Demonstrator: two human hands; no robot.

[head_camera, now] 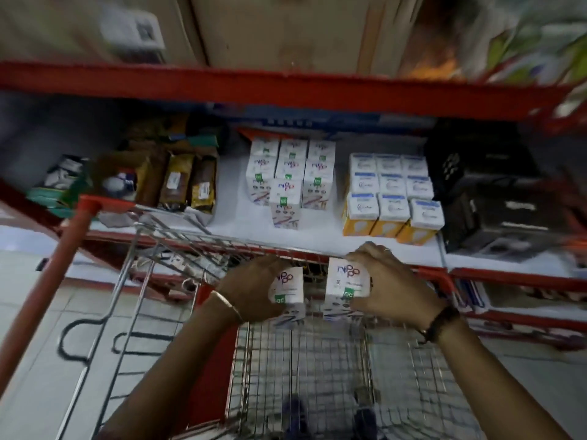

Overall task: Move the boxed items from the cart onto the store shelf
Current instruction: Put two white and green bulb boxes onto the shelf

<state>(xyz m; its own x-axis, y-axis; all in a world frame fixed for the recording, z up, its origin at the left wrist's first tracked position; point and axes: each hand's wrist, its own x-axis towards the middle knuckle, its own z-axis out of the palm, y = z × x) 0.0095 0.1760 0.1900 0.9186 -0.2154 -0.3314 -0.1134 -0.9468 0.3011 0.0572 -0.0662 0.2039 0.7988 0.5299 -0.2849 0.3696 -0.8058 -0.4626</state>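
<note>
My left hand (254, 287) grips a white box (289, 289) with a purple logo and a green patch. My right hand (389, 287) holds a second, matching white box (346, 281). Both boxes hang over the far end of the wire cart (305, 360), just below the shelf's red front edge. On the white shelf (317, 230) stands a group of the same white boxes (290, 176), stacked in rows with one out in front.
To the right of that group sit white-and-yellow boxes (394, 198), then black boxes (495, 198). Brown packets (187, 182) stand at the left. The cart's red handle (54, 281) slants at the left. A red upper shelf beam (286, 87) runs overhead.
</note>
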